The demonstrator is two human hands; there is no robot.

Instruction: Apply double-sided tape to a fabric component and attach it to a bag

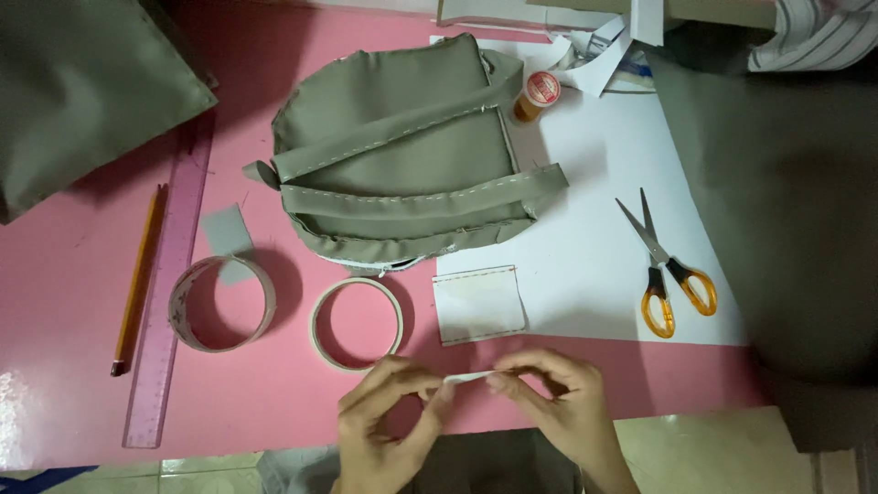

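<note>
A short white tape strip (471, 376) is pinched taut between left hand (389, 421) and right hand (558, 402) fingers; careful placement is called for next.

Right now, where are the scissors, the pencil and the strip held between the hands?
scissors (660, 261): head view, on the pivot where blades meet the orange handles.
pencil (137, 279): head view, mid-shaft, beside the ruler.
white strip (471, 376): head view, on its middle, between the two hands' fingertips.
</note>
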